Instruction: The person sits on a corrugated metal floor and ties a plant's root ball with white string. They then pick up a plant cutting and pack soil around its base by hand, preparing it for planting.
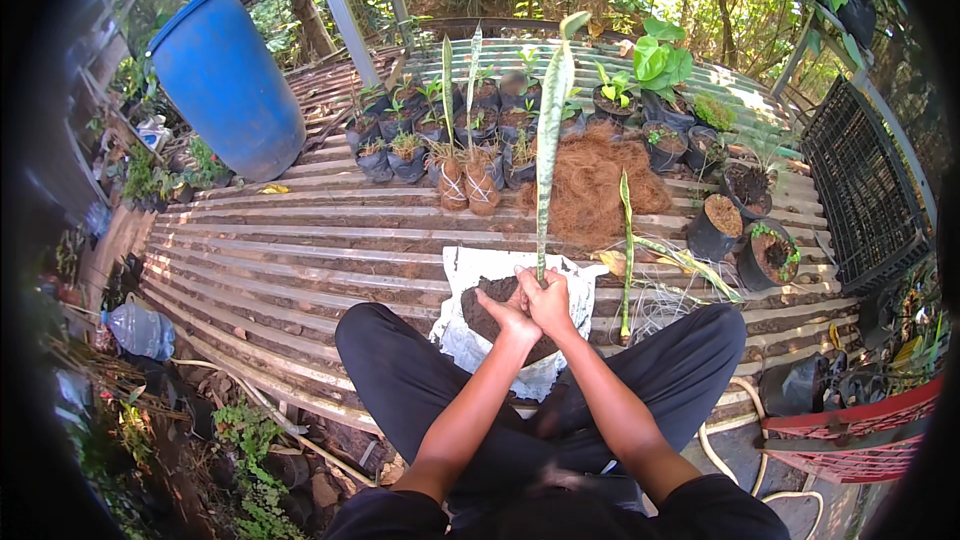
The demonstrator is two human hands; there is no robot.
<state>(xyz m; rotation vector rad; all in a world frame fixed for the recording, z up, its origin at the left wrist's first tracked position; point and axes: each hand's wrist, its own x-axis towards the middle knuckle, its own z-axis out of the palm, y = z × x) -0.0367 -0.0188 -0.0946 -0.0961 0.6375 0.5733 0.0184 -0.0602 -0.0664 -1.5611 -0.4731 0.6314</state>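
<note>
**Leaf cutting held upright over soil**

Long mottled leaf cutting [547, 140] stands upright in the soil mound [487, 308] on the white sheet [466, 340], just before your knees; your right hand [549, 302] has its grip clamped on the leaf base; your left hand [509, 314] presses the soil beside it, grip closed; coconut fibre pile [600, 185] and potted seedlings [430, 135] behind on the slatted platform [280, 260]; blue barrel [228, 80] far left.

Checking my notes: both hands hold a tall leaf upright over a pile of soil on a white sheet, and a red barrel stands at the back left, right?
Not quite: the barrel is blue, as the head view shows. Both hands, left and right, do hold the leaf upright over the soil on the white sheet.
</note>
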